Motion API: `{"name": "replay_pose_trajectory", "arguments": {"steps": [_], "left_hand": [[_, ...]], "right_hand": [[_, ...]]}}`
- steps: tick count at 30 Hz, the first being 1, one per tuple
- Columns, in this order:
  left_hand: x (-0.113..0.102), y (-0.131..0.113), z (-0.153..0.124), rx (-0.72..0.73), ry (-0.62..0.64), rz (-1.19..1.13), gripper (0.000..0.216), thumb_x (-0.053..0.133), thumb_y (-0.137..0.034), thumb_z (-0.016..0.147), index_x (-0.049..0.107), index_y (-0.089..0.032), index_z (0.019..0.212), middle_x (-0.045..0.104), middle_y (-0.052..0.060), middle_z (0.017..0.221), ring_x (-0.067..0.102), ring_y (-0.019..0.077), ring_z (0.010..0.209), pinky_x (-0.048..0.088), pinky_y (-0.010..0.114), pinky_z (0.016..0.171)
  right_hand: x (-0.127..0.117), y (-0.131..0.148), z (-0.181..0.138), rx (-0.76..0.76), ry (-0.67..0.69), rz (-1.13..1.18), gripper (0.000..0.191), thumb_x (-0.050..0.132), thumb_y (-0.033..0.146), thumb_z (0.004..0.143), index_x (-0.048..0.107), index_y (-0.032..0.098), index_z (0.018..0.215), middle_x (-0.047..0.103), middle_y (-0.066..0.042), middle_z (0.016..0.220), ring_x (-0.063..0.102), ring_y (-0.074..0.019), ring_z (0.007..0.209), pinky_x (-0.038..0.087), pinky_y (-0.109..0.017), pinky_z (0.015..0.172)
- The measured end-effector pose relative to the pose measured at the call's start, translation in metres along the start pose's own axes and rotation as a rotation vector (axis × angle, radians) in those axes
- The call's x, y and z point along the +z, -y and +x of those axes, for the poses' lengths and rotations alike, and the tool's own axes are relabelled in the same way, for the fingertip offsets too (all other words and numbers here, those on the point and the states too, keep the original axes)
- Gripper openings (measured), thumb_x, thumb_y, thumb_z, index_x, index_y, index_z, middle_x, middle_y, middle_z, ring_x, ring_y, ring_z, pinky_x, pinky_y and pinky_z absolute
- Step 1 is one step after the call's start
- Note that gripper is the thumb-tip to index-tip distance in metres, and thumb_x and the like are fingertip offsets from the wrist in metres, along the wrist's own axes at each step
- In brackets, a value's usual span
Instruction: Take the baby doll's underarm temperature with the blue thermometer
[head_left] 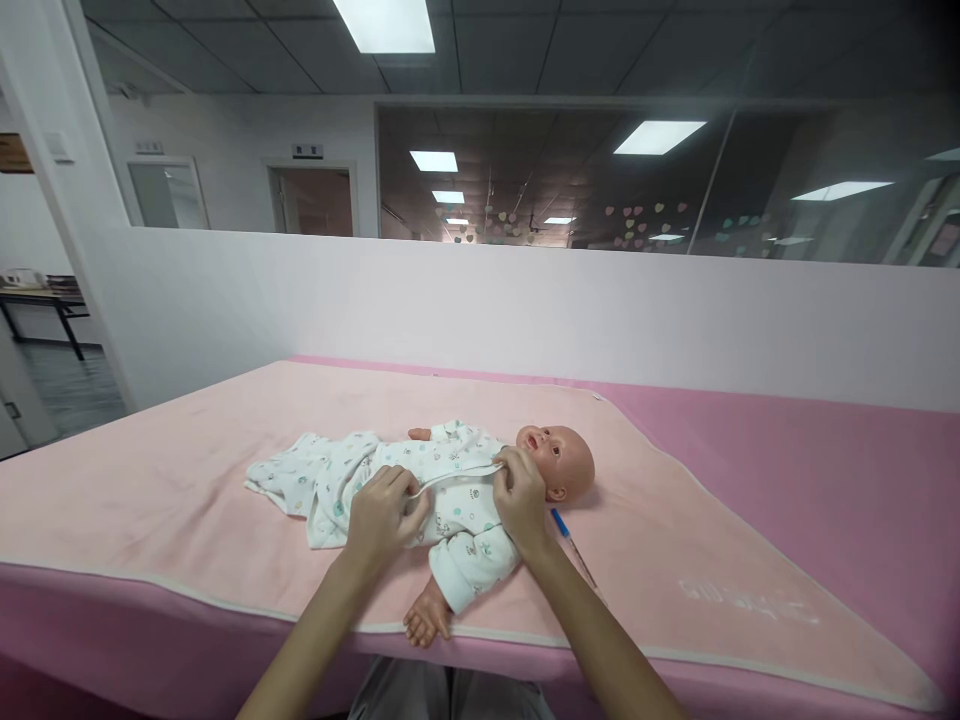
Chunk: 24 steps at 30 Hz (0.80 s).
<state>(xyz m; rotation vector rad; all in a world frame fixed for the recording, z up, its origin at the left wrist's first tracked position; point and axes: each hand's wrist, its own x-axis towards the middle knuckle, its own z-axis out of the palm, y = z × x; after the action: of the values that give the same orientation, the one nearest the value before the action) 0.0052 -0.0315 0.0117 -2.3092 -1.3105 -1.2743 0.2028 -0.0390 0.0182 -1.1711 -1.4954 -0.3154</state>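
A baby doll (559, 458) lies on its back on a pale pink blanket (187, 460), head to the right, dressed in a white patterned romper (330, 478). My left hand (384, 515) rests on the doll's belly with fingers curled, pinching the romper's front edge. My right hand (519, 495) is closed on the romper's collar just below the doll's chin. One doll arm in a white sleeve sticks out toward me, its bare hand (427, 616) near the blanket's front edge.
A blue pen (568, 536) lies on the blanket beside my right forearm. The blanket covers a pink bed (825, 480) against a low white partition wall (525, 300) with glass above. A doorway and a table are at far left.
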Motion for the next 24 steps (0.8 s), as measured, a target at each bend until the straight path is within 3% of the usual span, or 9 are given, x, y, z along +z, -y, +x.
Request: {"name": "replay_pose_trajectory", "arguments": {"steps": [4, 8, 13, 18, 20, 24], "left_hand": [[-0.007, -0.002, 0.006, -0.017, -0.047, -0.094, 0.021, 0.045, -0.028, 0.079, 0.049, -0.018, 0.061, 0.053, 0.001, 0.067, 0.048, 0.0134, 0.065, 0.037, 0.026, 0.063], [-0.006, -0.016, 0.029, -0.009, -0.127, -0.191, 0.018, 0.043, -0.026, 0.081, 0.053, -0.018, 0.070, 0.056, 0.002, 0.075, 0.051, 0.0154, 0.074, 0.039, 0.028, 0.070], [0.017, -0.046, 0.074, 0.107, 0.127, -0.301, 0.020, 0.042, -0.030, 0.081, 0.059, -0.019, 0.074, 0.061, 0.003, 0.079, 0.053, 0.0173, 0.080, 0.039, 0.031, 0.076], [0.048, -0.047, 0.091, 0.087, 0.547, -0.647, 0.021, 0.057, -0.034, 0.070, 0.064, -0.021, 0.085, 0.065, 0.003, 0.091, 0.056, 0.0170, 0.087, 0.042, 0.026, 0.077], [0.056, -0.040, 0.089, 0.030, 0.566, -0.706, 0.028, 0.061, -0.033, 0.065, 0.064, -0.020, 0.090, 0.065, 0.003, 0.092, 0.057, 0.0169, 0.085, 0.043, 0.024, 0.074], [0.065, -0.030, 0.085, -0.090, 0.415, -0.618, 0.028, 0.053, -0.035, 0.071, 0.066, -0.017, 0.088, 0.067, 0.002, 0.073, 0.057, 0.0157, 0.067, 0.043, 0.026, 0.064]], "right_hand": [[-0.035, 0.011, -0.014, -0.029, -0.035, -0.104, 0.023, 0.038, 0.013, 0.078, 0.056, 0.017, 0.091, 0.056, -0.008, 0.098, 0.049, -0.0187, 0.097, 0.041, -0.033, 0.083], [-0.082, 0.001, -0.061, 0.129, -0.038, -0.347, 0.023, 0.040, 0.023, 0.079, 0.056, 0.017, 0.094, 0.060, -0.008, 0.092, 0.053, -0.0206, 0.089, 0.043, -0.035, 0.076], [-0.117, -0.027, -0.112, 0.174, 0.046, -0.763, 0.031, 0.041, 0.035, 0.078, 0.061, 0.014, 0.088, 0.064, -0.012, 0.089, 0.056, -0.0262, 0.080, 0.043, -0.038, 0.068], [-0.125, -0.029, -0.118, 0.156, 0.123, -0.766, 0.025, 0.042, 0.028, 0.078, 0.063, 0.017, 0.071, 0.066, -0.011, 0.080, 0.059, -0.0242, 0.075, 0.043, -0.036, 0.069], [-0.127, -0.023, -0.116, 0.200, 0.093, -0.740, 0.026, 0.039, 0.027, 0.079, 0.061, 0.019, 0.069, 0.066, -0.009, 0.074, 0.060, -0.0230, 0.070, 0.044, -0.034, 0.066], [-0.138, 0.004, -0.106, 0.482, 0.058, -0.684, 0.021, 0.039, 0.036, 0.080, 0.057, 0.025, 0.076, 0.065, -0.003, 0.063, 0.060, -0.0188, 0.052, 0.041, -0.027, 0.045]]}}
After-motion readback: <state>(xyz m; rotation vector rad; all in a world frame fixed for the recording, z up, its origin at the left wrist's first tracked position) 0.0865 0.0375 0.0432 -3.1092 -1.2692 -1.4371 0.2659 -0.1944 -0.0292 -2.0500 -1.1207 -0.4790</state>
